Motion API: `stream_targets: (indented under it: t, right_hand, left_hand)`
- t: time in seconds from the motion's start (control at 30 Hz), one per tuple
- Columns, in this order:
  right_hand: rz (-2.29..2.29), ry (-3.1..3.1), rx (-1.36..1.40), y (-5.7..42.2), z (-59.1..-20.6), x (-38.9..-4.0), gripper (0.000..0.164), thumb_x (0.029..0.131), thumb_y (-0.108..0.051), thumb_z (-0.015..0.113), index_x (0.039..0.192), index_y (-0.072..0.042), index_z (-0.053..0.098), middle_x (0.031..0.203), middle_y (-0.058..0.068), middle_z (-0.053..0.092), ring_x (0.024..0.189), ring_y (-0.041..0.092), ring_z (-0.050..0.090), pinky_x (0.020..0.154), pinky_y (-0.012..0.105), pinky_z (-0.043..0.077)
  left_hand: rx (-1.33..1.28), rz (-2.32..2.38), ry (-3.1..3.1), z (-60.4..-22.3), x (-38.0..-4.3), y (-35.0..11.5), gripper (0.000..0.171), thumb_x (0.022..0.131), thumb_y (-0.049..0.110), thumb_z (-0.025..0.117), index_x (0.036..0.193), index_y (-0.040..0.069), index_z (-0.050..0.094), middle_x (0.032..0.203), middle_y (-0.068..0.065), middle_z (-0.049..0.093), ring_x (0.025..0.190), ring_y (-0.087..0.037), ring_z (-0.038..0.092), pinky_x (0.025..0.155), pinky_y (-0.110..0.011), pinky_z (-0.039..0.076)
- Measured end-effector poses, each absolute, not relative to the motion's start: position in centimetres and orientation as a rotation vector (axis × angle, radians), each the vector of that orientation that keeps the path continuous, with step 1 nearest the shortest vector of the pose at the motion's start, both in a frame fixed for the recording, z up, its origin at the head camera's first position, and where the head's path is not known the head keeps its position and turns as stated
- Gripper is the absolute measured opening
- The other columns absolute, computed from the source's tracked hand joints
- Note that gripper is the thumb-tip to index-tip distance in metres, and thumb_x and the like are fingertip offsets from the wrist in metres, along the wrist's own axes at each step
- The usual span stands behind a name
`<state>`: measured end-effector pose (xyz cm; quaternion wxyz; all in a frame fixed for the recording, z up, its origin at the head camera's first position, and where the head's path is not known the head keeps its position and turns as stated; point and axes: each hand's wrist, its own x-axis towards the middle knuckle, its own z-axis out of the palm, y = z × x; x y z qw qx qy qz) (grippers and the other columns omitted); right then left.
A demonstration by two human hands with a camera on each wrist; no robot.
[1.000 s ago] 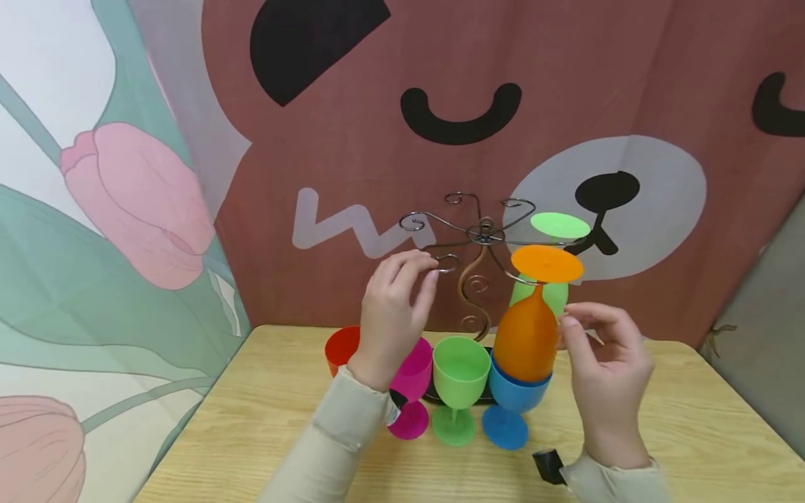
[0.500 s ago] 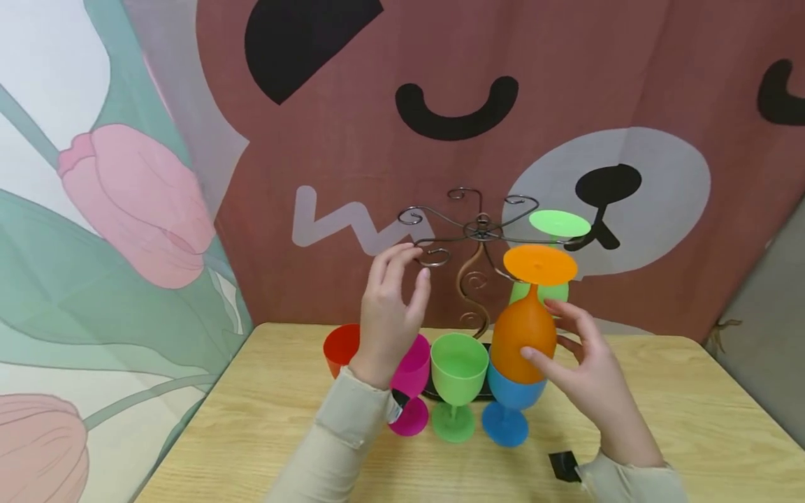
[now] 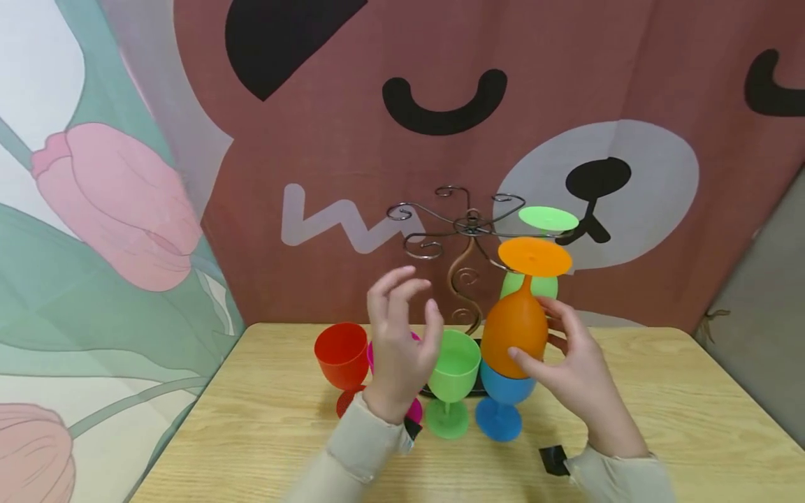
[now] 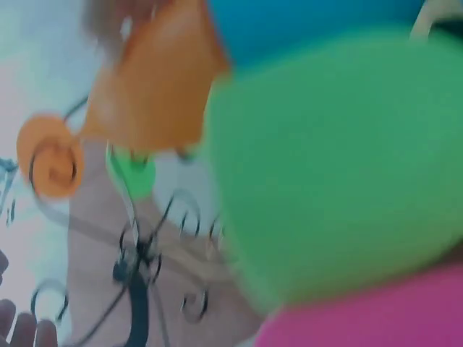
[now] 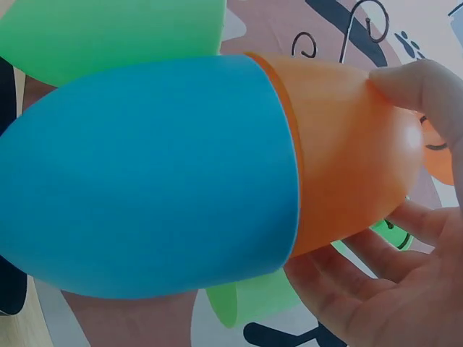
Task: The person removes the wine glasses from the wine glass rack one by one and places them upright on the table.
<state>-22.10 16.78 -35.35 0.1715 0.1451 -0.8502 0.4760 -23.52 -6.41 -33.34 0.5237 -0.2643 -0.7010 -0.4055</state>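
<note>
An upside-down orange goblet [image 3: 516,335] hangs by its foot at one arm of a wire rack [image 3: 473,223]. My right hand [image 3: 581,370] grips its bowl, thumb on the near side and fingers round the far side, as the right wrist view also shows. The orange rim overlaps the upright blue goblet [image 5: 145,181]; whether it is inside or behind cannot be told. My left hand [image 3: 402,356] is raised with loosely bent fingers, holding nothing, below the rack's curled arm end. It partly covers a magenta goblet [image 3: 413,412].
Upright red [image 3: 342,356] and green [image 3: 454,367] goblets stand in the front row on the wooden table [image 3: 264,426]. Behind the orange one, a second green goblet [image 3: 548,219] hangs upside down on the rack. A patterned cloth [image 3: 327,140] hangs behind the table.
My right hand has gone from the orange goblet's side to a grip round its bowl. My left hand has come off the rack's curled arm and dropped slightly.
</note>
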Motion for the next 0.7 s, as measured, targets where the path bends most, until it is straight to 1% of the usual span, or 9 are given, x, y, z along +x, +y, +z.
stream_targets:
  t: [0.1, 0.17, 0.23, 0.33, 0.43, 0.57, 0.7]
  right_hand:
    - [1.331, -2.378, 0.430, 16.5, -35.5, -22.1, 0.080, 0.085, -0.011, 0.083, 0.151, -0.006, 0.039, 0.146, 0.016, 0.047, 0.121, 0.033, 0.049, 0.091, 0.008, 0.039]
    - [1.319, -2.360, 0.439, 16.4, -35.5, -22.0, 0.081, 0.084, -0.010, 0.084, 0.151, -0.006, 0.039, 0.146, 0.016, 0.047, 0.120, 0.033, 0.050, 0.090, 0.008, 0.038]
    - [1.315, -2.344, 0.449, 16.2, -35.5, -21.9, 0.082, 0.083, -0.008, 0.084, 0.152, -0.006, 0.039, 0.146, 0.016, 0.047, 0.120, 0.033, 0.050, 0.090, 0.007, 0.038]
    - [1.319, -2.325, 0.457, 16.0, -35.5, -21.8, 0.081, 0.084, -0.007, 0.083, 0.152, -0.006, 0.039, 0.146, 0.015, 0.048, 0.119, 0.032, 0.050, 0.091, 0.008, 0.038]
    - [1.334, -2.303, 0.456, 15.7, -35.5, -21.7, 0.080, 0.085, -0.007, 0.082, 0.153, -0.007, 0.039, 0.146, 0.013, 0.048, 0.119, 0.026, 0.050, 0.091, 0.007, 0.039]
    - [1.363, -2.280, 0.456, 15.6, -35.4, -21.6, 0.079, 0.085, -0.005, 0.081, 0.152, -0.008, 0.040, 0.144, 0.011, 0.050, 0.116, 0.012, 0.048, 0.090, 0.007, 0.041]
    - [1.399, -2.261, 0.465, 15.6, -35.3, -21.5, 0.077, 0.086, -0.004, 0.080, 0.152, -0.009, 0.041, 0.144, 0.010, 0.050, 0.115, 0.007, 0.047, 0.090, 0.008, 0.042]
  left_hand:
    - [-0.752, -0.945, -1.745, -34.6, -22.7, -5.3, 0.022, 0.087, -0.003, 0.066, 0.108, 0.001, 0.061, 0.125, -0.017, 0.055, 0.118, -0.030, 0.053, 0.098, -0.032, 0.052]
    - [-0.823, -0.945, -1.837, -35.5, -22.4, -4.5, 0.023, 0.088, 0.000, 0.068, 0.110, 0.001, 0.062, 0.126, -0.016, 0.055, 0.118, -0.028, 0.054, 0.098, -0.028, 0.052]
    - [-0.866, -0.978, -1.940, -36.2, -22.1, -3.9, 0.028, 0.090, 0.003, 0.069, 0.117, 0.000, 0.060, 0.130, -0.016, 0.054, 0.120, -0.027, 0.054, 0.099, -0.026, 0.052]
    - [-0.874, -1.084, -2.103, -36.8, -21.8, -3.2, 0.042, 0.095, 0.009, 0.068, 0.133, 0.000, 0.053, 0.141, -0.016, 0.048, 0.128, -0.027, 0.051, 0.102, -0.028, 0.051]
    - [-0.863, -1.183, -2.207, -37.0, -21.6, -3.0, 0.051, 0.099, 0.014, 0.065, 0.144, 0.002, 0.044, 0.148, -0.015, 0.043, 0.135, -0.026, 0.047, 0.106, -0.033, 0.048]
    - [-0.883, -1.235, -2.247, -37.0, -21.7, -2.9, 0.052, 0.104, 0.017, 0.058, 0.149, 0.005, 0.036, 0.151, -0.013, 0.040, 0.140, -0.025, 0.042, 0.109, -0.035, 0.046]
    - [-0.912, -1.277, -2.238, -37.1, -21.8, -3.0, 0.053, 0.105, 0.017, 0.056, 0.151, 0.007, 0.032, 0.152, -0.012, 0.037, 0.140, -0.025, 0.042, 0.109, -0.037, 0.047]
